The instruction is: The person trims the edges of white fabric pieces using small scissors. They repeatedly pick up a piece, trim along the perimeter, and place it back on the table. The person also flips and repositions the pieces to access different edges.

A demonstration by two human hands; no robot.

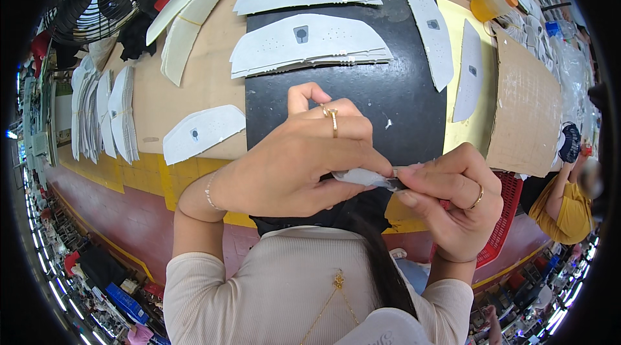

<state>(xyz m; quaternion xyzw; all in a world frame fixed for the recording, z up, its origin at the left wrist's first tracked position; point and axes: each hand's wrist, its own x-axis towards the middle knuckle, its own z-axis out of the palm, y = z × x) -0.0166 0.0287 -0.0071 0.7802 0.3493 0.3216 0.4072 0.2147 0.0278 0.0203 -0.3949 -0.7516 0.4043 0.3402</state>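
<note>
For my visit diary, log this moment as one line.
left hand: holding small whitish elongated piece; right hand: pinching dark bit at its end; nearby: black rectangular mat, stacked white curved panels

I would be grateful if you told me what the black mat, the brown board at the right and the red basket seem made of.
Black mat: probably rubber or smooth plastic, with a sheen and pale specks. Brown board: likely cardboard, matt, with a worn, whitish-flecked face. Red basket: likely moulded plastic, judging by its uniform colour and regular openwork.
</note>
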